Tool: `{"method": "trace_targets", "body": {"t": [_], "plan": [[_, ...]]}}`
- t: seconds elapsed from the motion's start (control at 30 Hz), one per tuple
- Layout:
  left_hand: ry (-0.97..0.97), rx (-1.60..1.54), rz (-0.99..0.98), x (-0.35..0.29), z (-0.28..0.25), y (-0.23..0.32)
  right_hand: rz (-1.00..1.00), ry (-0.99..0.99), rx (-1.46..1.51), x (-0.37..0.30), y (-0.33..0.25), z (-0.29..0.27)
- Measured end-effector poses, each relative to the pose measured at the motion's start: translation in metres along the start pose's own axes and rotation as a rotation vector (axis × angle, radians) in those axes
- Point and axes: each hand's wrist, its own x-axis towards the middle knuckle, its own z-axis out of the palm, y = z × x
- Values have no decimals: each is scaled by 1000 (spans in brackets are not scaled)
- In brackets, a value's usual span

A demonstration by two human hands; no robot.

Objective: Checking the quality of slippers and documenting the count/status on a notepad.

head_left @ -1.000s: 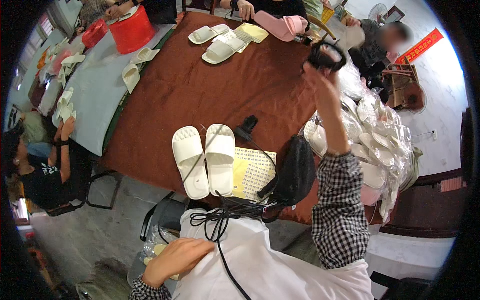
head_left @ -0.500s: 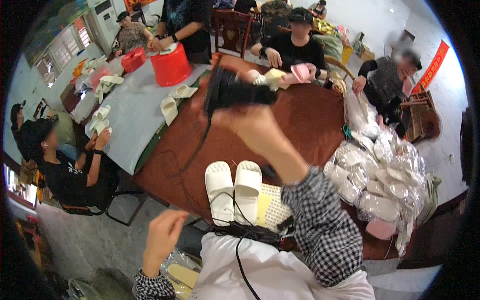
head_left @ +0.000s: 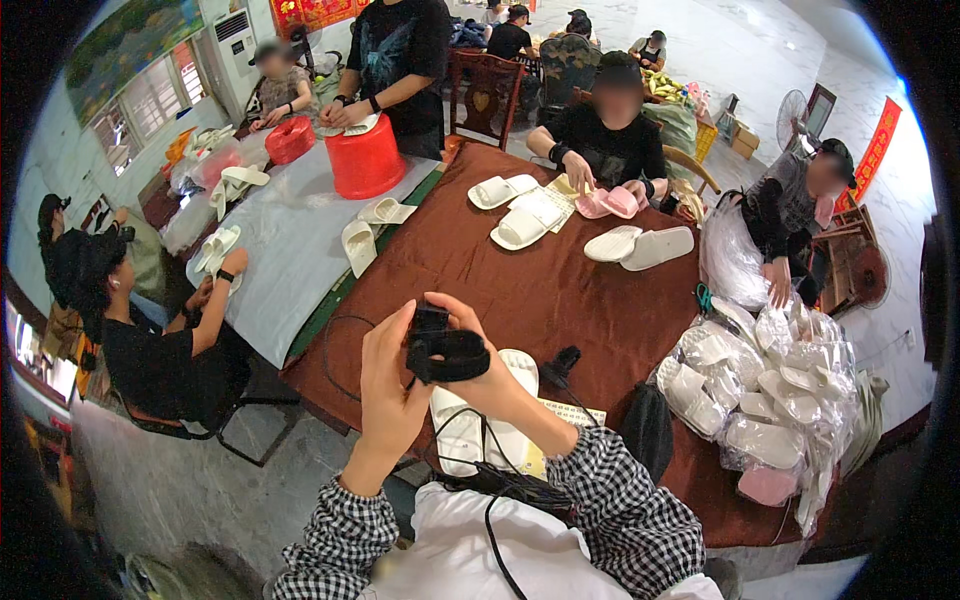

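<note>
Brown table | black strapped device between both hands; left hand grip cupping; right hand grip pinching it

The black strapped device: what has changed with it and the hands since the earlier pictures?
The right hand brought the black strapped device down from far right to the front. The left hand rose from the lap and took hold of it. The white slippers stayed on the brown table.
</note>
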Motion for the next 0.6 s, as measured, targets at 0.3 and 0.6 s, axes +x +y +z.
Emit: {"method": "trace_targets", "body": {"t": [0.3, 0.6], "plan": [[23, -122, -142, -7, 3, -23, -292, 4, -768, -17, -38, 1], [102, 37, -96, -14, 6, -22, -149, 145, -672, -9, -28, 8]]}}
